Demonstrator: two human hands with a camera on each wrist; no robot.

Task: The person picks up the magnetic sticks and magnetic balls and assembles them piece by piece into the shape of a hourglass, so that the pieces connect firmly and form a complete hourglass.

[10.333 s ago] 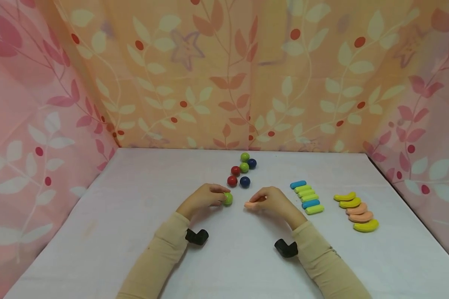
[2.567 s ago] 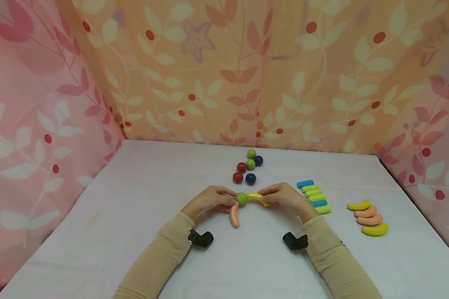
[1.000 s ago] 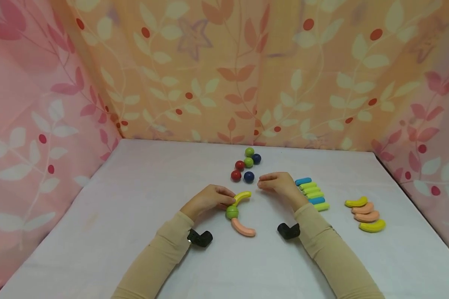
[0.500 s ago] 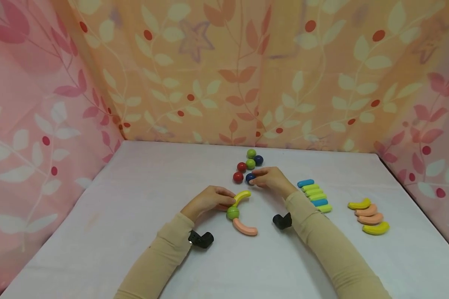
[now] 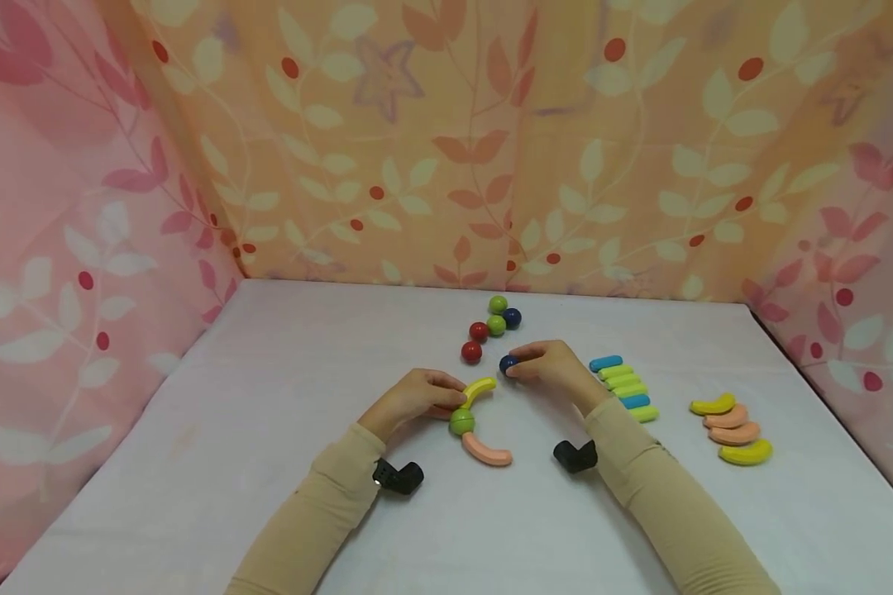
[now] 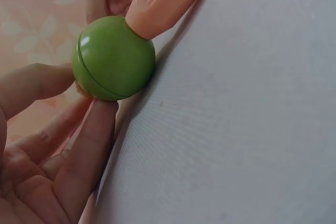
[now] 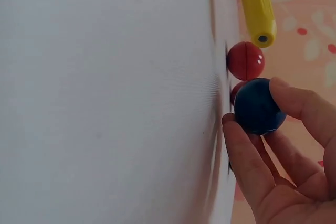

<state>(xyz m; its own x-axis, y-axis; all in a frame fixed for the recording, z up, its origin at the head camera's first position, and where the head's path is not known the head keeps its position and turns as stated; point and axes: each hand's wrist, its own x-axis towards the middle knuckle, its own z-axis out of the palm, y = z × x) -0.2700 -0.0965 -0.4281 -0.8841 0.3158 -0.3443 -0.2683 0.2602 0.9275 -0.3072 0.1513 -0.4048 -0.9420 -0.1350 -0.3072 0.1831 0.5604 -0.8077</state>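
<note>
"Head view, to begin: what is the count on the table (image 5: 484, 529)?"

"Seven balls in all. Two loose green balls (image 5: 496, 326), two red balls (image 5: 471, 353) and the far blue ball (image 5: 512, 317) sit near one another. The near blue ball (image 5: 507, 364) is with the right hand (image 5: 554, 368), and the third green ball (image 6: 118, 59) forms the middle of a joined shape (image 5: 461, 423). To the right lie six straight sticks (image 5: 621, 380), four lime and two blue; farther right, four loose curved pieces (image 5: 734, 433), two yellow and two peach."

"How do the hands stand to their things?"

"The left hand (image 5: 415, 395) pinches the joined shape where the yellow curved piece (image 5: 479, 388) meets the third green ball, so the shape lies at the fingertips, on their right. The right hand grips the near blue ball between thumb and fingertips, just off the yellow tip. Whether that ball touches the table cannot be told."

"And which way does the joined shape point?"

"Its long axis runs from near to far, bowed like a C that opens rightward. The yellow curved piece slants away from the person and to the right; the peach curved piece (image 5: 487, 452) slants toward the person and to the right, its free tip facing right. The right wrist view shows a dark spot (image 7: 263, 39) in the yellow tip."
</note>
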